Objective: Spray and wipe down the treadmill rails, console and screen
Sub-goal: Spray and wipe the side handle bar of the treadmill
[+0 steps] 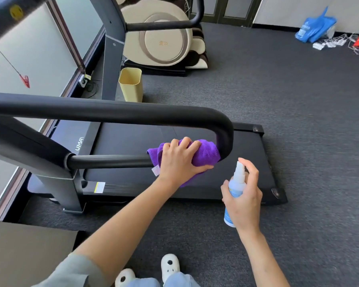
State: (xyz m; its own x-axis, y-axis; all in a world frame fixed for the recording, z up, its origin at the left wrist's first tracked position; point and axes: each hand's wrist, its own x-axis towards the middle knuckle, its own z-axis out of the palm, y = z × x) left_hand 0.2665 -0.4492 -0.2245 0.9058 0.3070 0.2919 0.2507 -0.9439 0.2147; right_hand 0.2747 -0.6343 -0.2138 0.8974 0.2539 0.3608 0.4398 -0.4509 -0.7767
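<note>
A purple cloth (197, 154) is gripped by the left hand (178, 160), fingers curled over it, and pressed around the lower rail (112, 161) beside its bend. At four o'clock from the cloth, a spray bottle (235, 191) is held upright in the right hand (245, 201), forefinger resting on the nozzle.

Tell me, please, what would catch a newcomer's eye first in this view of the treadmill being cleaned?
The bright purple cloth stands out most, gripped by the left hand around the lower bar of the black treadmill rail near its curved end. Just right of it, the right hand holds a small white spray bottle upright, forefinger on the nozzle. Further back, a pale yellow bin sits on the dark carpet beside the treadmill.
</note>
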